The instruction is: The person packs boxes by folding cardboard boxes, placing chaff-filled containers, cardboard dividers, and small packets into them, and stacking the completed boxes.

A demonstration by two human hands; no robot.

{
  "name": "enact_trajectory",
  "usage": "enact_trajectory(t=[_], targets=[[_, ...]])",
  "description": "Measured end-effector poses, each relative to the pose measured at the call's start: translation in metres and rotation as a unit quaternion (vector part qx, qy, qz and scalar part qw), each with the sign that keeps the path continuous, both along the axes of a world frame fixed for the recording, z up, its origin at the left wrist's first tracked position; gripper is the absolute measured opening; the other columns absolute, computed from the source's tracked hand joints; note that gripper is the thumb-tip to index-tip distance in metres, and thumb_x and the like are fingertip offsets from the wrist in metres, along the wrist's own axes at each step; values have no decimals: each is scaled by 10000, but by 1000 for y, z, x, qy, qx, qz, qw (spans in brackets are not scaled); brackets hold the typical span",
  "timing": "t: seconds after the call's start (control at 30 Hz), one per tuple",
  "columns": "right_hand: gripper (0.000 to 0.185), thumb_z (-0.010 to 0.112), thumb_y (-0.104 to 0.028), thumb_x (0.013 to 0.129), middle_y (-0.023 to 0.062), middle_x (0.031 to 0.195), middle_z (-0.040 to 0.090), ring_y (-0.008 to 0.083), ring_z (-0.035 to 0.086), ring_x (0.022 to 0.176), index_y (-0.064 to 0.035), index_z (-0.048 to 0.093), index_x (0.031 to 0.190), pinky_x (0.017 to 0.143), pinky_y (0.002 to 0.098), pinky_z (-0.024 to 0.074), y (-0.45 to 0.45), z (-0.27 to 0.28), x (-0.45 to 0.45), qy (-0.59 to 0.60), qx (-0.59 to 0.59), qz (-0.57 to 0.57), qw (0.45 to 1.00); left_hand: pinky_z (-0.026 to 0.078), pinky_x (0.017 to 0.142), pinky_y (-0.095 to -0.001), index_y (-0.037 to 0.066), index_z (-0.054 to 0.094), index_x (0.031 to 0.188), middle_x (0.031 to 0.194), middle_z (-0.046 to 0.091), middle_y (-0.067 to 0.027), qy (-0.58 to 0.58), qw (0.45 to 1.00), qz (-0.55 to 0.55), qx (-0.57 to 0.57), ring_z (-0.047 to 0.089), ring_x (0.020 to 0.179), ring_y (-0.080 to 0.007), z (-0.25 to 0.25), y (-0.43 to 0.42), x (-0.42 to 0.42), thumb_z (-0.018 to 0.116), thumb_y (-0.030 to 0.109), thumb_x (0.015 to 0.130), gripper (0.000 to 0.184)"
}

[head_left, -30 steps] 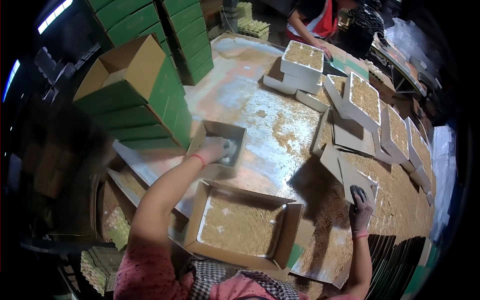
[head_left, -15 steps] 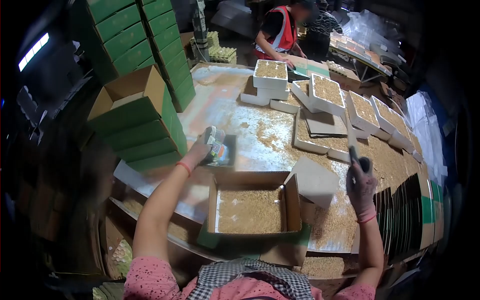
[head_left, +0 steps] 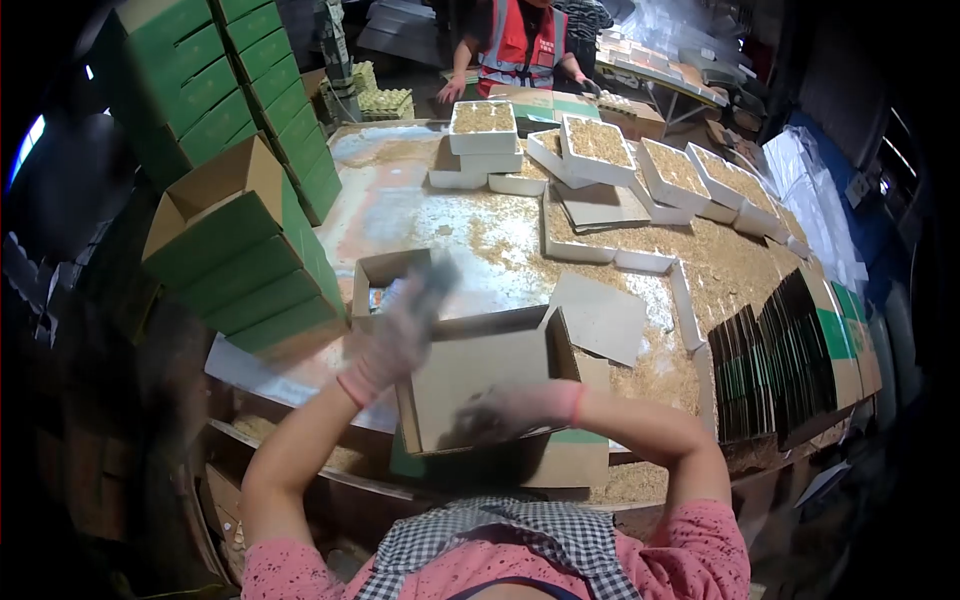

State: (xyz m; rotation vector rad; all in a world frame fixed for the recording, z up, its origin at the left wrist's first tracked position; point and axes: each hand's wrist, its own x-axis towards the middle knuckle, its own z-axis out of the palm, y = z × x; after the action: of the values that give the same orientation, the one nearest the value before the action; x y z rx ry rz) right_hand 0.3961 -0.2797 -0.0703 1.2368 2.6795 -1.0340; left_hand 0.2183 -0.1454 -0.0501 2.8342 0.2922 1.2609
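An open cardboard carton [head_left: 562,362] stands in front of me, with a flat cardboard sheet [head_left: 480,370] lying inside it. My right hand [head_left: 510,411], in a dark-fingered glove, reaches into the carton and rests its outstretched fingers on the sheet near the front wall. My left hand [head_left: 395,335] is raised over the carton's left rim, its fingers smeared by motion. Just beyond it sits a small cardboard box [head_left: 390,268] with colourful packets [head_left: 384,296] inside, partly hidden by the hand.
Green cartons [head_left: 240,265] are stacked at left. White foam trays [head_left: 595,150] filled with sawdust-like material stand across the table. A loose cardboard piece [head_left: 598,318] lies right of my carton, and folded cartons [head_left: 775,370] stand farther right. A person in a red vest [head_left: 515,45] is opposite.
My right hand has come from the right into the carton, where a cardboard sheet now covers the sawdust-like filling. My left hand no longer shows the colourful packet and has moved nearer the carton.
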Motion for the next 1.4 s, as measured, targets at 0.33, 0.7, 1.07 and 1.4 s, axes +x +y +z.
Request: enact_trajectory(t=[0.33,0.7,1.07,1.4], targets=[[371,621,-182,821,168,1225,536,339,531,1135,-3,570,1143,908,433,477,-19,4,107,28,210,-256,943,370,1031,-438,0,465,1281,1300,445,-227,186,976,113,17,440,1218,-358,-38,-27,-63,527,135,832,473],[635,643,-242,820,271,1401,358,449,361,1269,1,404,1356,1110,504,227,-9,-126,76,47,377,-376,845,306,1090,-409,15,3,1490,1450,298,-267,174,805,322,-467,342,1312,-405,-145,-64,-35,715,459,764,1109],[475,468,-237,987,73,1336,493,176,456,1233,8,388,1387,1083,316,315,33,-46,87,556,-72,-541,627,376,979,-411,37,235,1450,1240,462,-253,-56,917,135,-371,462,1138,-379,-86,7,-70,632,360,871,772],[568,408,-422,991,106,1323,509,191,510,1179,-3,399,1375,1013,344,413,317,136,-19,503,352,-319,722,352,1025,-303,-10,355,1386,1271,512,-100,-344,825,210,-396,486,1175,-210,7,193,-347,553,151,921,530]])
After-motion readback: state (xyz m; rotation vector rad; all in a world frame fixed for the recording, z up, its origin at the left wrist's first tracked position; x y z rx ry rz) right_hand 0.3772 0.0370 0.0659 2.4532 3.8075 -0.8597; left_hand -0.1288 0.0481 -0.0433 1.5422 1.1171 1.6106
